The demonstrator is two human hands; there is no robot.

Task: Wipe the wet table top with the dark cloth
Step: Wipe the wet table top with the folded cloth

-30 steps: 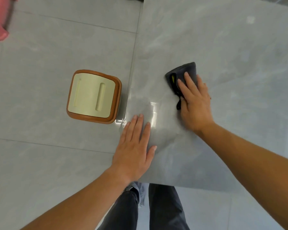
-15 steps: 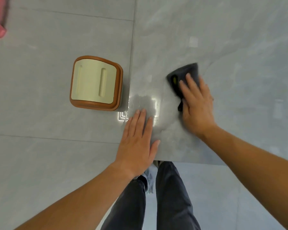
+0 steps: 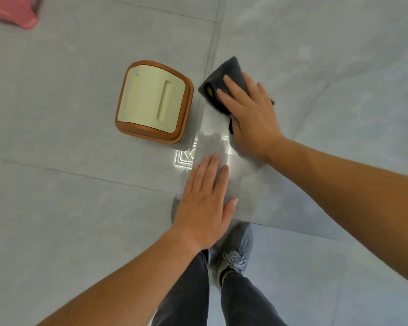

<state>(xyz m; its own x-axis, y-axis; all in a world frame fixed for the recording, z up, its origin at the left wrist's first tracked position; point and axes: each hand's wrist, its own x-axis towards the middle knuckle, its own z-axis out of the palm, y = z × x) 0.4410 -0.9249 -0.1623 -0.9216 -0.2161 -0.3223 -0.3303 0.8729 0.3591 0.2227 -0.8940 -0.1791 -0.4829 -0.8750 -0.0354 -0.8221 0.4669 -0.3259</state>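
The grey stone-look table top fills the right half of the head view, its left edge running down the middle. A dark cloth with a yellow tag lies at that left edge. My right hand presses flat on the cloth, fingers spread over it. My left hand rests flat on the table's near left corner, holding nothing. A shiny wet patch lies between the two hands.
A stool with a cream seat and brown rim stands on the tiled floor right beside the table's left edge. A pink object sits at the top left. My legs and a grey shoe are below the table's front edge.
My right hand has slid the cloth left, from the inner table to its left edge near the stool. My left hand stays flat on the near corner. The camera view has shifted.
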